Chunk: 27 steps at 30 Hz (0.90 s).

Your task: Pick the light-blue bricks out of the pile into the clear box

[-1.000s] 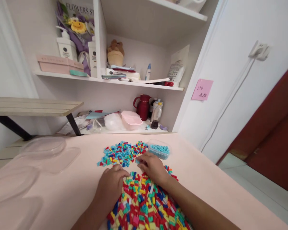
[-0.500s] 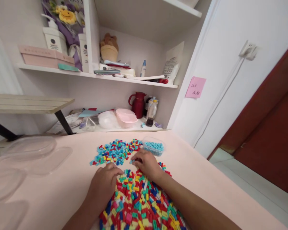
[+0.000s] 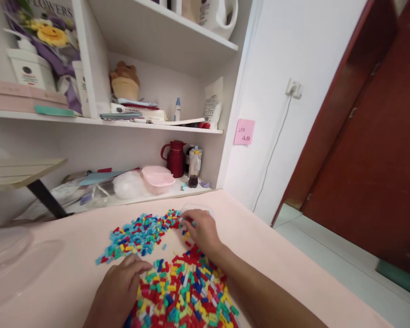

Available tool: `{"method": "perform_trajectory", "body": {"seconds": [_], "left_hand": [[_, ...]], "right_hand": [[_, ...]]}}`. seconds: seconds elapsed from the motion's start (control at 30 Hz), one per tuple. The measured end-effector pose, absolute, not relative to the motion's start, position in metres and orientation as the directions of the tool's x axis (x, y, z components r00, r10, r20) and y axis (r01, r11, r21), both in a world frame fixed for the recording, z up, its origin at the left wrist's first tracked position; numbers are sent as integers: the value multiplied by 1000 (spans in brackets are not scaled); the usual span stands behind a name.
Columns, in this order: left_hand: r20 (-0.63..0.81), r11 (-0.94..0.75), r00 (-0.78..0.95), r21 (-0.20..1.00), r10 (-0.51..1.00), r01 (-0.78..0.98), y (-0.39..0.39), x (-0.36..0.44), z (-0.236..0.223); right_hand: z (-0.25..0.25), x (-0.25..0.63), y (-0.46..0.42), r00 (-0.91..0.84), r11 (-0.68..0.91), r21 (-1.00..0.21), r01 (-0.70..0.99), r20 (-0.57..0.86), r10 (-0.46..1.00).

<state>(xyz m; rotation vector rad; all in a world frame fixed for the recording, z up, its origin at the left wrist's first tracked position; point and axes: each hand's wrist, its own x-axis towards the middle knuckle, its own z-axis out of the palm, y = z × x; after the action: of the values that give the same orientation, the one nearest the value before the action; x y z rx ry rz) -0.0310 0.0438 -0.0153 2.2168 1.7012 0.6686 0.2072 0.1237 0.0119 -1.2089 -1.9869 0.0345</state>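
My right hand [image 3: 202,231] is at the near side of a clear plastic container [image 3: 203,207] and hides most of it. Its thumb and fingers are pinched together; whatever they hold is too small to make out. My left hand [image 3: 121,280] rests on the table at the left edge of a large pile of mixed-colour toy building bricks [image 3: 181,291], fingers loosely apart and nothing seen in them. Beyond both hands spreads a second heap of mostly light blue bricks [image 3: 140,232], with red, yellow and green ones among them. A single blue brick [image 3: 164,247] lies between the two heaps.
Clear plastic lids or trays [image 3: 30,269] lie on the pink table at the left. Behind the table, a shelf holds a pink bowl [image 3: 158,178], a red jug [image 3: 175,159] and a bottle with dark liquid [image 3: 194,169]. A wooden stand [image 3: 23,172] is at the left.
My right hand has moved away from me, from between the brick heaps to the clear container, now covering it. My left hand stays beside the pile. The camera view has turned right.
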Motion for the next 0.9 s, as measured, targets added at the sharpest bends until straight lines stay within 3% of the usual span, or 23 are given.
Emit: {"method": "perform_trajectory", "body": {"seconds": [0.17, 0.4, 0.57, 0.73, 0.9], "left_hand": [[207, -275, 199, 467, 958, 840, 44, -30, -17], [218, -286, 203, 476, 954, 832, 43, -30, -18], [206, -272, 194, 485, 959, 831, 42, -29, -18], [193, -259, 185, 499, 964, 827, 40, -27, -17], [206, -262, 180, 506, 962, 822, 38, -27, -16]], "right_hand": [[8, 241, 143, -40, 384, -419, 823, 631, 775], [-2, 248, 152, 7, 334, -478, 813, 580, 814], [10, 249, 145, 3, 203, -328, 923, 533, 846], [9, 241, 139, -162, 356, -313, 880, 507, 846], [8, 236, 136, -201, 472, -460, 752, 522, 829]]}}
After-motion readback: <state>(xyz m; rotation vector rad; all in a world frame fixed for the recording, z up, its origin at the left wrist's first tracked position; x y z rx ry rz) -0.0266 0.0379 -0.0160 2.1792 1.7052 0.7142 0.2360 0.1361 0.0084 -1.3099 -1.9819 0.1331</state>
